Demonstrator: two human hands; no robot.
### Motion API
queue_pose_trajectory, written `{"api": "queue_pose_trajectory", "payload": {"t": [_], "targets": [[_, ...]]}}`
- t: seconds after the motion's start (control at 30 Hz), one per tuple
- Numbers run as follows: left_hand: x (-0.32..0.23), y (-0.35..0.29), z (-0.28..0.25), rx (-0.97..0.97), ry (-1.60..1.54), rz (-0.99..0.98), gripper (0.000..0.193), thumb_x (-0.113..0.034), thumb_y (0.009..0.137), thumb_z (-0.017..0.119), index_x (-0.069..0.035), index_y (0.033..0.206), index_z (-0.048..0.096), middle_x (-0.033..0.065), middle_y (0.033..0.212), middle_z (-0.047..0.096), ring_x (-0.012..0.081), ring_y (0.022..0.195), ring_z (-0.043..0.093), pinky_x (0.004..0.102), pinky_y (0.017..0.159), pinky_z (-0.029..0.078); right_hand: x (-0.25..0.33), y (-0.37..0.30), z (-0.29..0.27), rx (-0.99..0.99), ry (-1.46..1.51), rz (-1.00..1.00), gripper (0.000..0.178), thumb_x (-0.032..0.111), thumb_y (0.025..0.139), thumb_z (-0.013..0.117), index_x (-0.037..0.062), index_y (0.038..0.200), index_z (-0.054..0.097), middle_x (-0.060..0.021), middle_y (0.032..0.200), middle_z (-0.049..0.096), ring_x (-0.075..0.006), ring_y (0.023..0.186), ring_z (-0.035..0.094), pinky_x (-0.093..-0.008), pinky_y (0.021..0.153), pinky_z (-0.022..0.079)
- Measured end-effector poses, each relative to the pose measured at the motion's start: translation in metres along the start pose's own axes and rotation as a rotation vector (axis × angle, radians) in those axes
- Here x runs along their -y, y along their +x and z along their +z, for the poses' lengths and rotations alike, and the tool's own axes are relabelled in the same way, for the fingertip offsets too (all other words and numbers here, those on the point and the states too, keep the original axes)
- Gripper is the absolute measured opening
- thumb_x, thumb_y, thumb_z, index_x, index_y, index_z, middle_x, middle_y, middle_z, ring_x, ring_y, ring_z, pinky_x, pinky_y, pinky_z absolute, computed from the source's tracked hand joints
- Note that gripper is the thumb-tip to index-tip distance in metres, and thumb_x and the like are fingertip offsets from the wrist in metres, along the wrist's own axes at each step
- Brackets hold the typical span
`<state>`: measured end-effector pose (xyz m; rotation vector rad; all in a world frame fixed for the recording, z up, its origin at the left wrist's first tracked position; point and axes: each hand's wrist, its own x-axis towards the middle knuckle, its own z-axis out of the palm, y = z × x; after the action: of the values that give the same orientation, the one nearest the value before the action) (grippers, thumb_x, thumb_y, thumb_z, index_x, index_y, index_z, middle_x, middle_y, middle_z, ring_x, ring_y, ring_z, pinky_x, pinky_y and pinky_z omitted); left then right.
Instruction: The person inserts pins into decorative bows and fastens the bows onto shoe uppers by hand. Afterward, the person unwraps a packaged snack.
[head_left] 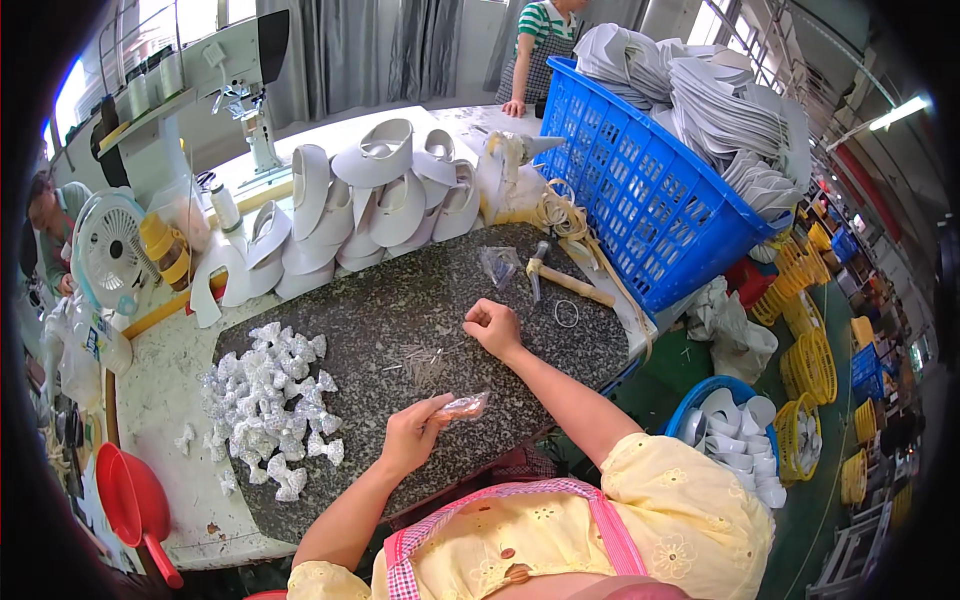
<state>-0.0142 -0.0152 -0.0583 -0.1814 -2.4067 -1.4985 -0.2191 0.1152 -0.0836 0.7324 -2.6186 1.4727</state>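
Observation:
My left hand is closed on a small clear plastic bag with something pinkish inside, held over the dark speckled stone slab. Just beyond it, a loose heap of thin, pale, stick-like pieces lies on the slab. Beside that heap my right hand is closed, thumb and fingers pinched together. A thin sliver shows near its fingertips, too small to name. To the left spreads a pile of glittery white bows, some at the slab's edge.
A hammer, a clear bag and a rubber band lie at the slab's far right. White shoe uppers stand behind. A blue basket of white pieces rises right. A red scoop sits left; a person stands beyond.

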Motion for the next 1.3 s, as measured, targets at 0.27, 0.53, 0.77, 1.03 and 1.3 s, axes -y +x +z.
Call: {"api": "queue_pose_trajectory", "payload": {"t": [0.27, 0.53, 0.77, 1.03, 1.3], "targets": [[0.002, 0.0, 0.003, -0.066, -0.004, -0.051, 0.024, -0.001, 0.078, 0.057, -0.003, 0.102, 0.059, 0.0132, 0.08, 0.063, 0.0202, 0.07, 0.063, 0.028, 0.062, 0.048, -0.004, -0.001, 0.001, -0.035, 0.022, -0.015, 0.01, 0.014, 0.064, 0.066, 0.0078, 0.068, 0.059, -0.0035, 0.061, 0.062, -0.0158, 0.057, 0.061, -0.0284, 0.054, 0.046], [0.006, -0.004, 0.0, -0.145, 0.026, -0.093, 0.022, -0.004, 0.08, 0.058, -0.004, 0.102, 0.06, 0.0093, 0.076, 0.063, 0.0124, 0.064, 0.059, 0.0237, 0.059, 0.046, -0.016, 0.0, 0.003, -0.064, 0.233, -0.063, 0.007, 0.007, 0.068, 0.064, 0.0034, 0.068, 0.058, 0.0002, 0.058, 0.057, -0.0055, 0.052, 0.051, -0.0209, 0.049, 0.039], [-0.051, 0.013, -0.017, -0.236, -0.304, -0.051, 0.016, -0.005, 0.082, 0.057, 0.003, 0.095, 0.06, 0.0047, 0.081, 0.063, 0.0042, 0.065, 0.053, 0.0171, 0.054, 0.039, 0.03, -0.002, -0.016, -0.019, 0.593, 0.126, 0.005, 0.004, 0.073, 0.061, 0.0016, 0.071, 0.058, -0.0006, 0.063, 0.057, -0.0066, 0.054, 0.05, -0.0217, 0.051, 0.041], [-0.134, 0.078, -0.042, -0.454, 0.003, 0.316, 0.022, -0.016, 0.074, 0.064, 0.003, 0.085, 0.062, 0.0063, 0.065, 0.063, 0.0081, 0.058, 0.058, 0.0174, 0.049, 0.042, 0.155, 0.008, -0.066, 0.454, 1.328, -0.549, 0.056, 0.052, 0.082, 0.047, -0.0024, 0.086, 0.055, -0.0147, 0.083, 0.056, -0.0169, 0.075, 0.052, -0.0257, 0.064, 0.042], [-0.134, 0.099, -0.046, -0.583, -0.018, 0.337, 0.018, -0.007, 0.064, 0.067, 0.003, 0.078, 0.062, 0.0063, 0.057, 0.057, 0.0098, 0.047, 0.053, 0.0205, 0.044, 0.04, 0.165, 0.019, -0.089, 0.257, 0.911, -0.833, 0.037, 0.02, 0.067, 0.073, 0.0012, 0.093, 0.055, -0.0045, 0.08, 0.056, -0.011, 0.068, 0.047, -0.0221, 0.058, 0.037]]}}
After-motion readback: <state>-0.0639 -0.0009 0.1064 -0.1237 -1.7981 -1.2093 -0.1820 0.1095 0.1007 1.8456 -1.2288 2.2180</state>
